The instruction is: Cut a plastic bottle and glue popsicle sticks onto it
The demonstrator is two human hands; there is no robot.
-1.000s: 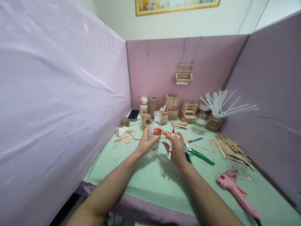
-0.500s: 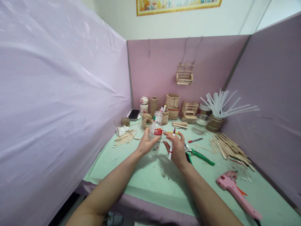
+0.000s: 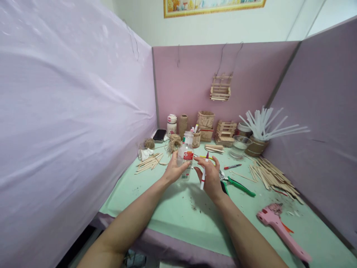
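From the head camera, two bare arms reach out over a green table (image 3: 173, 216). The left hand (image 3: 174, 170) is wrapped around a small clear bottle (image 3: 185, 155). The bottle stands up straight, with a red label and a see-through cap on top. The left thumb lies across the front of the bottle, just under the label, and the other fingers curl around its back, so this hand has a firm hold on it.

The right hand (image 3: 209, 175) is just beside the bottle, on its right. This hand holds a marker (image 3: 203, 173) that is white with a red tip. The marker points almost straight up, with the red tip above the fingers and the white end sticking out below them. The right fingers (image 3: 201, 160) are bent close around the marker, and the longest one reaches toward the bottle's label. I cannot tell if it touches the label.

Right of the right fingers, close by, lie pliers with green handles (image 3: 240, 187) flat on the table. A little past them is a second red marker (image 3: 231, 166). Farther right is a pile of flat wooden sticks (image 3: 272, 176). Nearer the camera and well away from the right fingers lies a pink glue gun (image 3: 281, 229).

Left of the left fingers lies another small pile of sticks (image 3: 147, 162). Behind the bottle is a ball of brown twine (image 3: 174, 141).
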